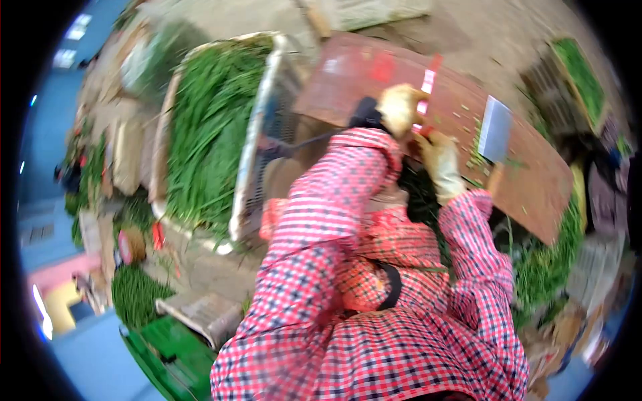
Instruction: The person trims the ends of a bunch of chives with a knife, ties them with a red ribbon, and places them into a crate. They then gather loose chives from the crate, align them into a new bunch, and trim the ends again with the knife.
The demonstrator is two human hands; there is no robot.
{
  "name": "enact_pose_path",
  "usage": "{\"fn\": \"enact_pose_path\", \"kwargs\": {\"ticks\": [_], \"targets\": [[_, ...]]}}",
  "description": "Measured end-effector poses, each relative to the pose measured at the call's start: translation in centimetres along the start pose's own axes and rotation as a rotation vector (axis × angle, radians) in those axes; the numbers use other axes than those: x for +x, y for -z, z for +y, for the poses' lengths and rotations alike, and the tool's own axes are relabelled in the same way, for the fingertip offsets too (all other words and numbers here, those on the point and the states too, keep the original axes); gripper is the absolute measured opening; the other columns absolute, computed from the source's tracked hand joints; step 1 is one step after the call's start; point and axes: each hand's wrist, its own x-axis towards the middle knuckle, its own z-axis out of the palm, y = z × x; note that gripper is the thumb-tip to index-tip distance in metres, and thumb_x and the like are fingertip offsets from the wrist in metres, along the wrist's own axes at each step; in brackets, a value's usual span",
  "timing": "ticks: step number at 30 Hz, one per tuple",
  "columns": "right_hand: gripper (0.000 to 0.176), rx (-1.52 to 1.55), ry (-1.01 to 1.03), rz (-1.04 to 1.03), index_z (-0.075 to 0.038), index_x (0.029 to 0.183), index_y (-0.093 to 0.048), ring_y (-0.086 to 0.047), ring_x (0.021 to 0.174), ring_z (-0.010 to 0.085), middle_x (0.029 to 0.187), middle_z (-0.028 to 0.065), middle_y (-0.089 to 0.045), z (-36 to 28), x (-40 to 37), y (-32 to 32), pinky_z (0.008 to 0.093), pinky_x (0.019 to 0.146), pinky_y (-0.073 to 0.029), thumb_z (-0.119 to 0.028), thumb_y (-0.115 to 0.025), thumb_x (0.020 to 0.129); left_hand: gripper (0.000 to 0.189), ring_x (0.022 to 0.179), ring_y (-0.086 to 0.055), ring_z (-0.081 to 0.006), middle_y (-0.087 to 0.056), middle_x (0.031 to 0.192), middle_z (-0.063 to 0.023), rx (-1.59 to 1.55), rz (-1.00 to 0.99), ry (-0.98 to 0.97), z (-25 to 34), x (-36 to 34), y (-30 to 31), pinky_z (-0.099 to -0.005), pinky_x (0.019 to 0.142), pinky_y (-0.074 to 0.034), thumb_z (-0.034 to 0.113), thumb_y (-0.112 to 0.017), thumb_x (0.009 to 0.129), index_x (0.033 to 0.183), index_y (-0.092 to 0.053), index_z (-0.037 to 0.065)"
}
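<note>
Some trimming looked done, judging by the green scraps point(476, 157) around the cleaver point(496, 129), which lay flat on the reddish worktop point(361, 73). Much seemed left, since the crate point(257, 134) beside it was heaped with long chives point(207, 127). Both gloved hands met over the worktop with arms bent inward. The left hand point(400, 107) was curled together beside a red-and-white strip point(426, 83). The right hand point(440, 160) looked pinched on the strip's lower end, though blur hid the grip.

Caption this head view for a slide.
Gloved left hand and right hand meet over a reddish board bearing a cleaver, beside crated greens.
</note>
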Motion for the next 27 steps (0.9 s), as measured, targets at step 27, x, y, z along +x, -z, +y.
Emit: {"fn": "enact_pose_path", "kwargs": {"ticks": [27], "targets": [[0.028,-0.010,0.943,-0.449,-0.006,0.113,-0.069,-0.065,0.104,0.0296,0.111,0.0163,-0.068,-25.4,5.1,1.3,0.0344,0.089,-0.051,-0.003,-0.065,0.085,0.033,0.089,-0.067,-0.0175,-0.072,0.102,-0.0097,-0.393,0.355,0.612,0.7,-25.9,22.2,-0.0303,0.079,-0.053,0.025,-0.065,0.088,0.115,-0.069,0.007]]}}
